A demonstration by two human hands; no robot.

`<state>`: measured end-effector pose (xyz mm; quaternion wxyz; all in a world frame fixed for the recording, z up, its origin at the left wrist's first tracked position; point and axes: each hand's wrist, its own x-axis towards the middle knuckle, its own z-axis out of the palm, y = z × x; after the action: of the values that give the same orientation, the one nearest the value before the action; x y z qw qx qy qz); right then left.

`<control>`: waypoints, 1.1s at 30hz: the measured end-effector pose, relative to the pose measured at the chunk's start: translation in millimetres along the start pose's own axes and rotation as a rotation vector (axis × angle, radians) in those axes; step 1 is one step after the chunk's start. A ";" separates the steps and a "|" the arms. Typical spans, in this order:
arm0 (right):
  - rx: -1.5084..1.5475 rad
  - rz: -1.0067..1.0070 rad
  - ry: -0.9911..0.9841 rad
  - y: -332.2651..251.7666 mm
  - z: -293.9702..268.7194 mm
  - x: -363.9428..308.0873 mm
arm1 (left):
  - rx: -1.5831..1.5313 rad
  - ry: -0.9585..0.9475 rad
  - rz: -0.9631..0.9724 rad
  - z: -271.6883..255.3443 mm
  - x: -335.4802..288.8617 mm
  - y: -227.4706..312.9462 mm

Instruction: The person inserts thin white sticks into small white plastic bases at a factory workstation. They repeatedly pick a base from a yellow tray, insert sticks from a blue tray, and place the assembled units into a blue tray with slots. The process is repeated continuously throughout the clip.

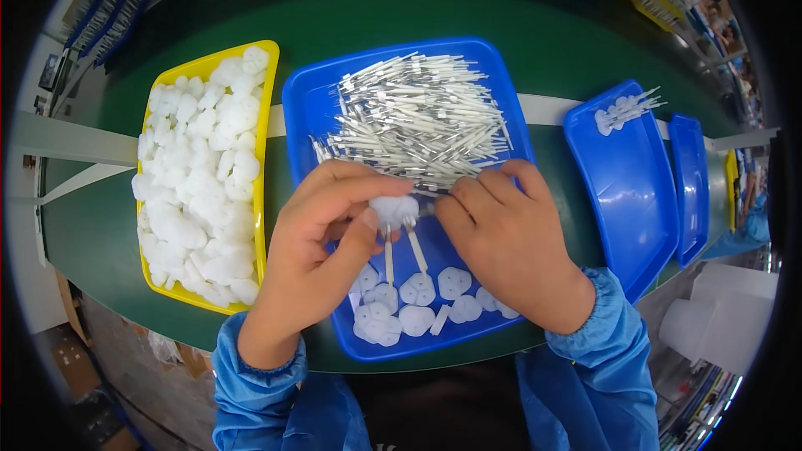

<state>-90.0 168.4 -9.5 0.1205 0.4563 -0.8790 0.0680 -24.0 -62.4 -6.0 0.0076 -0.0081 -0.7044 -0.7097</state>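
Between the thumb and fingers of my left hand (322,230) is a white lobed plastic disc (391,210). Two thin white rods (417,250) hang from it, pointing down over the blue tray (301,108). My right hand (514,238) is closed at the disc's right side, its fingertips pinched on a thin rod with a greyish end (427,210), most of it hidden by the fingers. Behind both hands lies a heap of white rods with metal ends (418,117). Several loose lobed discs (415,320) rest along the tray's near side, with a short white rod (440,320) among them.
On the left a yellow tray (271,75) is heaped with white lobed discs (196,167). To the right, a blue tray (626,184) holds assembled discs with rods (626,108) at its far end. Another blue tray (689,192) stands beyond it. The table (334,8) is green.
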 end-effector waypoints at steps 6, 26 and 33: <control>0.120 0.138 0.052 10.8 -1.2 -14.3 | 0.583 -0.234 0.028 -1.5 -4.7 1.1; 0.117 0.163 0.006 17.5 -22.2 -40.7 | 0.550 0.056 0.267 14.5 -3.1 -7.1; 0.748 0.380 0.258 23.4 -22.9 -36.6 | 0.561 0.083 0.402 9.1 -3.1 -4.7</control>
<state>-85.5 215.8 2.3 0.0409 0.2864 -0.8400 0.4590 -21.0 -53.3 -10.7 0.1778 -0.1157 -0.8553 -0.4727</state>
